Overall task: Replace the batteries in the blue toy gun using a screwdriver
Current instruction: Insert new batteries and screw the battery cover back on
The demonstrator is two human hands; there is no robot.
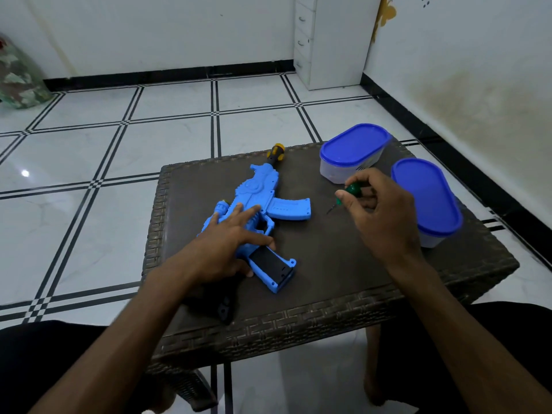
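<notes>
The blue toy gun [260,204] lies flat on the dark woven surface [328,264], its middle hidden beneath the left hand [227,243], which presses on it with fingers straight. Just right of that hand's thumb a dark, open grip compartment shows; its contents cannot be made out. The right hand [379,210] pinches a green-handled screwdriver [348,194], mostly covered, only handle and thin tip visible. Beyond and beside this hand stand two blue-lidded containers [355,150], contents unclear.

Woven brown table [343,264] — toy gun [263,189], two lidded tubs [354,153] on it.
</notes>
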